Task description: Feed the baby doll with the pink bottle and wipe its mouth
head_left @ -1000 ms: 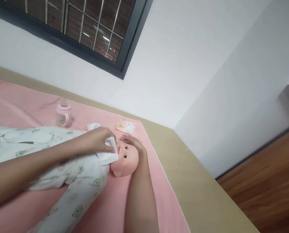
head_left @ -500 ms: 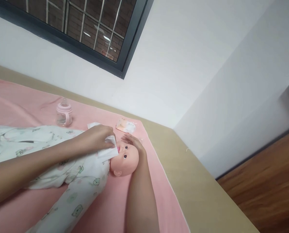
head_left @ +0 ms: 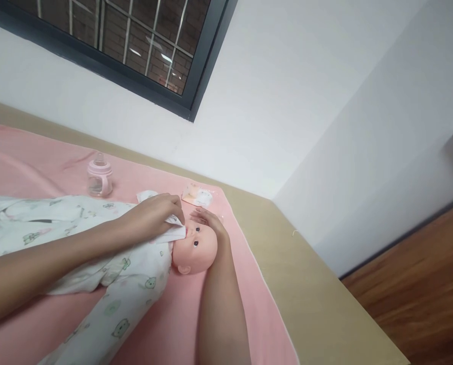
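A baby doll [head_left: 196,253] lies on its back in white printed clothes [head_left: 135,284], its head toward the right. My left hand [head_left: 160,213] is closed on a white tissue [head_left: 173,234], whose edge is against the doll's mouth. Part of the tissue is hidden under my fingers. Around the far side of the doll's head curves my right hand [head_left: 210,219], its fingers stretched out and the palm and wrist beside the crown. Another white piece [head_left: 146,194] shows just behind my left hand.
A pink baby bottle [head_left: 100,176] with a handle stands on the pink blanket [head_left: 165,324] behind the doll. A small soft packet [head_left: 197,195] lies beyond my right hand. The wooden surface [head_left: 287,274] ends at the white wall, below a barred window [head_left: 150,40].
My left hand has turned slightly and shifted a little toward the doll's face, folding the tissue closer at the mouth. The right hand and doll stay nearly still.
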Motion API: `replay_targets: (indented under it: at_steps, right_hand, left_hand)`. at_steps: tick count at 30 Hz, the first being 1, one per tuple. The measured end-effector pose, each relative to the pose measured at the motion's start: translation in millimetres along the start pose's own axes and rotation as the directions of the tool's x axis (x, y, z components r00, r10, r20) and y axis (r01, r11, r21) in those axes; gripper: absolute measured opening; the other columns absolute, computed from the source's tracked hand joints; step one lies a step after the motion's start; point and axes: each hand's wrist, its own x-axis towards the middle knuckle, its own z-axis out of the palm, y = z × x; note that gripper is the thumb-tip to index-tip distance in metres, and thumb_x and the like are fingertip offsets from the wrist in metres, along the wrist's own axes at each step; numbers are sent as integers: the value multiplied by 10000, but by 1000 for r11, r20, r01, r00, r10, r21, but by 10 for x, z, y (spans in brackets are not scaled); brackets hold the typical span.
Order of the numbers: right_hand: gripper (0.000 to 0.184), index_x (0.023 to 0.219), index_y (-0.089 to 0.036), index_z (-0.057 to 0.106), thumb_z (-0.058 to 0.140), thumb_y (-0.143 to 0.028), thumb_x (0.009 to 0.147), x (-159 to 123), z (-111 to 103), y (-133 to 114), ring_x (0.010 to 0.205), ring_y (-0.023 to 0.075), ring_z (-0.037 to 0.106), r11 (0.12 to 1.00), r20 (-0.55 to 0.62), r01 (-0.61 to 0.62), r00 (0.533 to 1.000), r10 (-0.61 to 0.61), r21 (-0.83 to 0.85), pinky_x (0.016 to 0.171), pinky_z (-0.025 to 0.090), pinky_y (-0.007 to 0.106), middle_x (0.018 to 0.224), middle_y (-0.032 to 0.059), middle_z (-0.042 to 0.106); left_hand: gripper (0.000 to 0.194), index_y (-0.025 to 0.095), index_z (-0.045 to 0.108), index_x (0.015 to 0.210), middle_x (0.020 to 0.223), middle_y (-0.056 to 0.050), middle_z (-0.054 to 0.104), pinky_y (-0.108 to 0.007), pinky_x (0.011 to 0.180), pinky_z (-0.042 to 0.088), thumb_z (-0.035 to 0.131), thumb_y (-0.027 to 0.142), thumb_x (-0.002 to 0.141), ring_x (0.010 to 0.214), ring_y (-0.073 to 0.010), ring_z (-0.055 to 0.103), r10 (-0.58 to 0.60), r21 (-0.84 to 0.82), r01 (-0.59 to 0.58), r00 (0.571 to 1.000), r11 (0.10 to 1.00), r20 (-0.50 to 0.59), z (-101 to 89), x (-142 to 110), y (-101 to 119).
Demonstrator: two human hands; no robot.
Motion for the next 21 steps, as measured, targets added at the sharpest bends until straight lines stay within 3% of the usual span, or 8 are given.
replay_targets:
  at_steps: [5,10,16,21]
  right_hand:
    - [236,844,-179,639,710,-330,677,-40,33,-37,965,197,645,1000,-9,4,1000,-4,-16,926,480,352,961,59,700]
    - [230,842,-175,643,692,-341,691,-47,35,-35,950,204,650,999,-17,-6,1000,5,-32,929,475,371,979,71,697]
    - [228,881,-181,640,682,-316,701,-11,-1,7,971,204,648,1000,-4,7,1000,-7,-6,937,475,370,1014,65,692]
    - [286,975,-194,633,673,-303,713,6,-13,25,984,198,646,1000,12,16,1000,-15,-14,939,474,371,1040,63,687]
  left_hand:
    - [311,248,733,813,877,-19,594,-265,715,390,527,40,709,888,-196,546,-11,15,12,999,1000,-35,-5,-19,75]
    - [328,247,720,824,907,-12,592,-262,720,396,516,36,677,899,-197,551,-16,-10,15,999,1000,-31,-6,-20,57]
    - [175,223,644,857,902,18,642,-257,735,407,494,186,775,846,-175,578,21,-155,-32,997,987,-71,-27,-9,-30]
    - [179,220,605,880,899,31,667,-250,735,408,436,252,834,854,-181,589,-6,-264,7,1000,965,3,-98,-20,-7]
